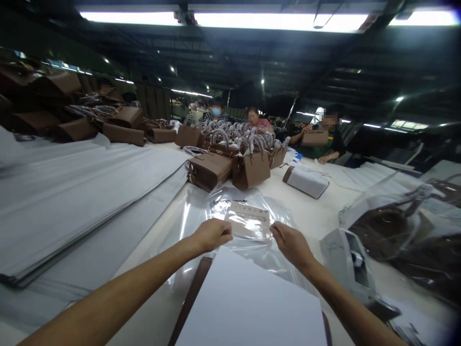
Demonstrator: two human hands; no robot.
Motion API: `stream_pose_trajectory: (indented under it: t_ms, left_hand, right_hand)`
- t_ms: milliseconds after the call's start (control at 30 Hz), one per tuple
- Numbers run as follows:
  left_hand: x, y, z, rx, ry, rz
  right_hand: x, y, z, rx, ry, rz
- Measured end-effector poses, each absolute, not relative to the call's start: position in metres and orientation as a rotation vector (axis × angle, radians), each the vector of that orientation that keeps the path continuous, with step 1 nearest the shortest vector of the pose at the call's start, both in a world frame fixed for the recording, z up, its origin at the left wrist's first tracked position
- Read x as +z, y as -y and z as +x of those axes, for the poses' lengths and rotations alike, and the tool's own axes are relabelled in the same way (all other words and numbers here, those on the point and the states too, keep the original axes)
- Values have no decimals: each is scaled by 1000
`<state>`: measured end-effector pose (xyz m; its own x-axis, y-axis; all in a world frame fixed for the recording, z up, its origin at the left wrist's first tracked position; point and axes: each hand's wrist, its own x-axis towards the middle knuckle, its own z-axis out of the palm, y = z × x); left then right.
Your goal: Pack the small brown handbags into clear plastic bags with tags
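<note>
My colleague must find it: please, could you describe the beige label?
On the white table, clear plastic lies before the brown handbags. Between the left hand and right hand is the beige label: a solid, printed rectangle amid see-through plastic.

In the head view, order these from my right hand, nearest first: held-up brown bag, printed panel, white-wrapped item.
1. Printed panel, just left of your right hand.
2. White-wrapped item, ahead, slightly right.
3. Held-up brown bag, beyond the white-wrapped item.

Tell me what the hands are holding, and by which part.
The left hand and right hand seem to pinch the clear plastic bag at either side of its printed panel.
</note>
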<state>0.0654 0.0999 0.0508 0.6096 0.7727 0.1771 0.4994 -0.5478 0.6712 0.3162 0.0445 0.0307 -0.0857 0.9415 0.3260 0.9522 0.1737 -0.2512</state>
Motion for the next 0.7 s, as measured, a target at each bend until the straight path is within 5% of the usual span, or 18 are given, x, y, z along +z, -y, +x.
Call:
stream_pose_trajectory:
  t_ms: [233,533,700]
  left_hand:
    - [87,-85,88,583,-807,1971]
    - [44,-109,73,599,-882,1193]
    - [35,-119,69,801,-904,976]
  right_hand:
    - [33,-57,301,-389,1903,-1776]
    - [43,-35,302,-681,2061,-1376]
    - [19,-20,313,-540,2373,-970]
